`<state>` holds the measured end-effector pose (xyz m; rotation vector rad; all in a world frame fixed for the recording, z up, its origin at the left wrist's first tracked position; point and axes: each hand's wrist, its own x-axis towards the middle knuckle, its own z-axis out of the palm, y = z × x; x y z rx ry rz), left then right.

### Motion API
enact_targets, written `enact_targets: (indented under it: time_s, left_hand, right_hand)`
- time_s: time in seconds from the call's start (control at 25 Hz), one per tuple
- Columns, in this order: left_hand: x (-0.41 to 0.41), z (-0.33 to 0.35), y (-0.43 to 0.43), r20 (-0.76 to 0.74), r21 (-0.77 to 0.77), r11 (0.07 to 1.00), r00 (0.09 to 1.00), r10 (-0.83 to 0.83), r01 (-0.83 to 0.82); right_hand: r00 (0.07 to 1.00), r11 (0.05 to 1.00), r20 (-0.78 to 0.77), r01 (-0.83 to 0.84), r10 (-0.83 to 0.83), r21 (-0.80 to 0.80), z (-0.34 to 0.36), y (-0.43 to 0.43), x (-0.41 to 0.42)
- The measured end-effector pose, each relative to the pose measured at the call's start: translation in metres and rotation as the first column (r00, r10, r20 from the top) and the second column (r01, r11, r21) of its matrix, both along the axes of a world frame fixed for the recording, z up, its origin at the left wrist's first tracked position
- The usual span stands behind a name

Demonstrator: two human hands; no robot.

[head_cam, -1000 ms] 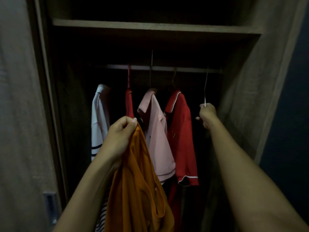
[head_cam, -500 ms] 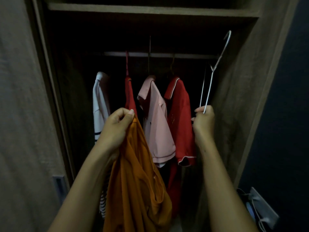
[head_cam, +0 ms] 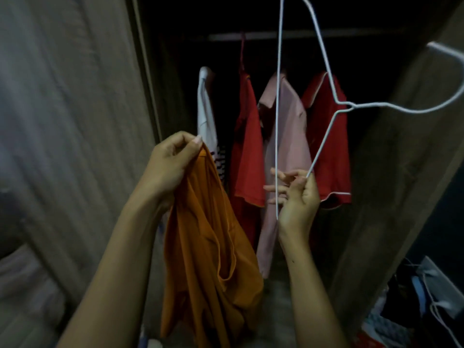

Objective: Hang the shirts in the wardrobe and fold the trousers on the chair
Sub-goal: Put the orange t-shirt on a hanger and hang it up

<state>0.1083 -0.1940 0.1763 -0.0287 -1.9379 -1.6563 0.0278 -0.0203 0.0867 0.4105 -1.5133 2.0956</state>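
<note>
A person's left hand [head_cam: 173,159] is pinching the collar of a limp burnt-orange fabric shirt [head_cam: 211,249], which is hanging straight down, while the right hand [head_cam: 297,197], fingers loosely spread, is gripping one corner of a thin white wire hanger [head_cam: 277,121] just right of the shirt. The hanger is standing tilted, its long bar nearly upright and hook pointing right, away from the shirt, in front of the dim wooden wardrobe's rail [head_cam: 261,36], so the right hand seems nearer the collar opening.
</note>
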Motion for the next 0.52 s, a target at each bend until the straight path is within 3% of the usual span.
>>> enact_targets:
  time_s: [0.16, 0.32, 0.52]
  left_hand:
    - [0.029, -0.008, -0.036, 0.034, -0.039, 0.993, 0.993, 0.116, -0.115]
    - [0.052, -0.014, -0.081, 0.087, -0.16, 0.966, 0.972, 0.218, -0.202]
    - [0.071, -0.032, -0.129, 0.039, -0.343, 0.853, 0.901, 0.432, -0.394]
  right_hand:
    - [0.987, 0.981, 0.025, -0.162, 0.16, 0.102, -0.048, -0.013, 0.003]
    - [0.986, 0.945, 0.081, -0.165, 0.147, 0.284, -0.095, -0.014, 0.007]
    - [0.979, 0.864, 0.098, -0.205, 0.18, 0.46, -0.133, -0.013, 0.012]
